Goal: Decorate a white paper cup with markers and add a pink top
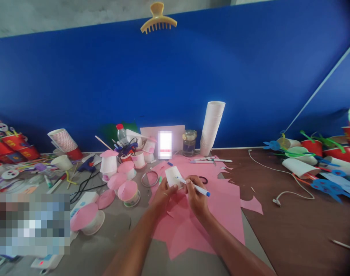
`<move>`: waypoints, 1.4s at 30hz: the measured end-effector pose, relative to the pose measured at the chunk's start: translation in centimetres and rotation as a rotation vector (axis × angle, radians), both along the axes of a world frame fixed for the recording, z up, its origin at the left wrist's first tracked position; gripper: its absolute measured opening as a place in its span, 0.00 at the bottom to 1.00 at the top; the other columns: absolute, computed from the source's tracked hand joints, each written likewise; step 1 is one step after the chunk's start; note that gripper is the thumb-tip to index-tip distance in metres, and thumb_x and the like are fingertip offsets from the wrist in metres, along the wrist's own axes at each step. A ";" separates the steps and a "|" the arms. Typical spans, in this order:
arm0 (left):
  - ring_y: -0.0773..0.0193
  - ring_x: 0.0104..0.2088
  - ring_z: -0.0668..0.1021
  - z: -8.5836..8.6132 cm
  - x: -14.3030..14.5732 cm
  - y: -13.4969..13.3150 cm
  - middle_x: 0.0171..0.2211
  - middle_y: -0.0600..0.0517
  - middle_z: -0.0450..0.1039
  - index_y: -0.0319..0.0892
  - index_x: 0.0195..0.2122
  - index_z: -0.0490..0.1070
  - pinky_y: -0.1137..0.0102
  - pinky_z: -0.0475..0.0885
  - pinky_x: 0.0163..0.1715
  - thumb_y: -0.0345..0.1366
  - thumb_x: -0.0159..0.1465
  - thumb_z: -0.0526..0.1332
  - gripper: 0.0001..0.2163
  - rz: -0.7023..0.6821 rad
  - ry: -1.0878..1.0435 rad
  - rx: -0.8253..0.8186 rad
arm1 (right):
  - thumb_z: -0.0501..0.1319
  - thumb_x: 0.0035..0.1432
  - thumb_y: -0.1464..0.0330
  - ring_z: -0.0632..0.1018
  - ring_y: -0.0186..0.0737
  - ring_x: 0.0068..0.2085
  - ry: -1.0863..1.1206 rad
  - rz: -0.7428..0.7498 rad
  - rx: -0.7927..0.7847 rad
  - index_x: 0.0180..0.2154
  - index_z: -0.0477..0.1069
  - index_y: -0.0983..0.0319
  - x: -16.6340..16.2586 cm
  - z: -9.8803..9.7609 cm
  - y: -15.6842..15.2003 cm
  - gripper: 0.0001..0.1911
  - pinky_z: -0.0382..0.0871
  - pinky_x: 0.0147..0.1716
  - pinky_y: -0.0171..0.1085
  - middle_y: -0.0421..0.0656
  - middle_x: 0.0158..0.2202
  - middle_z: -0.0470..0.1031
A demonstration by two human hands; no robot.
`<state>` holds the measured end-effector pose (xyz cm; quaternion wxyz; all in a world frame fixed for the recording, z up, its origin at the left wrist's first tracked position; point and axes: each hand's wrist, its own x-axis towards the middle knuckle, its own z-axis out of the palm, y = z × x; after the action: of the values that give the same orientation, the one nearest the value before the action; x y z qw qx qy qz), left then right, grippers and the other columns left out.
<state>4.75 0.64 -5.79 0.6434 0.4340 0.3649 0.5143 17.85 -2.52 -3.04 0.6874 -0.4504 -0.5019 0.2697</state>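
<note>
In my left hand is a small white paper cup, tilted, with a few thin blue marks on its side. My right hand grips a white marker pen whose blue end points down to the right. The pen's tip touches or nearly touches the cup's side by the blue marks. Both hands are over cut pink paper spread on the table. Just left of the cup lies a ring-shaped bangle, and a black hair tie sits behind my right hand.
A tall stack of white cups and a clip-lid glass jar stand at the back. Pink-topped cups crowd the left, near a glue gun and a power strip. A white cable and decorated cups lie right.
</note>
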 end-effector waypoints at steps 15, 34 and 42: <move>0.60 0.40 0.76 0.9 0.1 -0.3 0.39 0.49 0.75 0.41 0.44 0.71 0.68 0.68 0.41 0.43 0.52 0.74 0.22 -0.051 -0.041 0.016 | 0.56 0.65 0.54 0.65 0.33 0.21 0.067 0.009 0.049 0.30 0.66 0.59 -0.2 0.8 -0.2 0.17 0.62 0.22 0.34 0.34 0.19 0.63; 0.58 0.40 0.77 0.9 0.1 -0.4 0.40 0.48 0.77 0.42 0.43 0.73 0.65 0.69 0.43 0.43 0.51 0.74 0.21 -0.032 -0.029 -0.004 | 0.56 0.64 0.53 0.66 0.33 0.21 0.122 0.020 0.026 0.31 0.66 0.59 -0.3 0.6 0.0 0.17 0.68 0.26 0.36 0.33 0.19 0.64; 0.58 0.39 0.76 1.1 0.1 -0.5 0.39 0.48 0.76 0.42 0.43 0.72 0.67 0.69 0.42 0.42 0.51 0.74 0.21 -0.009 -0.012 -0.004 | 0.56 0.64 0.53 0.65 0.33 0.21 0.111 0.025 0.021 0.31 0.65 0.58 -0.4 0.7 0.0 0.17 0.64 0.22 0.35 0.34 0.19 0.63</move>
<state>4.88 0.14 -4.65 0.6488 0.4311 0.3600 0.5135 17.50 -2.49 -2.37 0.7155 -0.4210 -0.4715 0.2976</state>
